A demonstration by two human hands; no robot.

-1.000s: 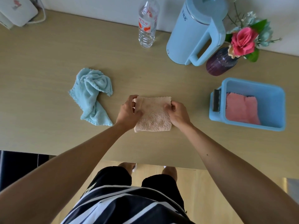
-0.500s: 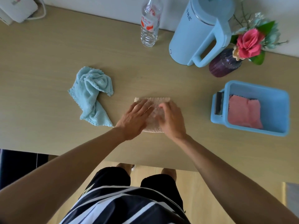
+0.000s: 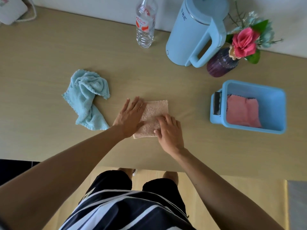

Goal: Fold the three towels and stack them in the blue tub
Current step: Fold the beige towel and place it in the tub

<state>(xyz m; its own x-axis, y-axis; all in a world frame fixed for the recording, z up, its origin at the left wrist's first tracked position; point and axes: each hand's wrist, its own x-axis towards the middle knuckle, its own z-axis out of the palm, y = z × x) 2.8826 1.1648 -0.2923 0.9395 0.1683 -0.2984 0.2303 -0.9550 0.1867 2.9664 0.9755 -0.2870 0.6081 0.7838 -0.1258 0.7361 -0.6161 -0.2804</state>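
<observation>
A beige towel (image 3: pixel 155 112), folded into a small rectangle, lies flat in the middle of the table. My left hand (image 3: pixel 128 117) rests flat on its left side with fingers spread. My right hand (image 3: pixel 169 130) presses flat on its near right corner. A light blue towel (image 3: pixel 86 100) lies crumpled to the left, apart from both hands. The blue tub (image 3: pixel 272 100) stands at the right, with a folded pink towel (image 3: pixel 242 112) lying flat inside it.
Along the back wall stand a clear water bottle (image 3: pixel 145 24), a light blue kettle (image 3: pixel 194 34) and a purple vase with flowers (image 3: pixel 221 63). A white device (image 3: pixel 11 10) sits at the back left corner. The table's front edge (image 3: pixel 149 169) runs just below my forearms.
A second ago both hands pinched the beige towel's sides. They then laid flat on top of it and have slid apart, the left to its left side, the right to the near corner.
</observation>
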